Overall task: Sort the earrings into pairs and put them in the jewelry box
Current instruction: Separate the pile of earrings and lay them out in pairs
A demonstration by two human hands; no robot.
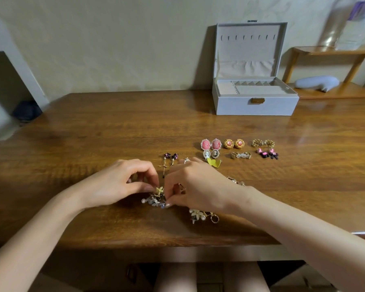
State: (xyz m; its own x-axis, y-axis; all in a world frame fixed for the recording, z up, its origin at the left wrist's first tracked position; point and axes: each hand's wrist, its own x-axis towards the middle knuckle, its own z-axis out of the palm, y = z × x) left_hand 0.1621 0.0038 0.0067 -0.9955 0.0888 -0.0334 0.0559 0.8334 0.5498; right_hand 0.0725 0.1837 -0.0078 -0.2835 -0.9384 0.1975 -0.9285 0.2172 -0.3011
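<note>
— In front of the jewelry box (255, 106): several sorted pairs (205, 144) lined up, none visible inside yet.
— Hands?
— My left hand (118, 182) & right hand (196, 186) both pinch a flower earring (156, 197), well short of it.

Left hand (122, 182), right hand (198, 186) close together, forearms converging, fingers (144, 187) curled, pinching flower earring (159, 190).

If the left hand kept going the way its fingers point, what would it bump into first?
The left hand points right, pinching the flower earring. Straight on it would probably meet the right hand, whose fingers sit just beyond, though depth is unclear.
</note>
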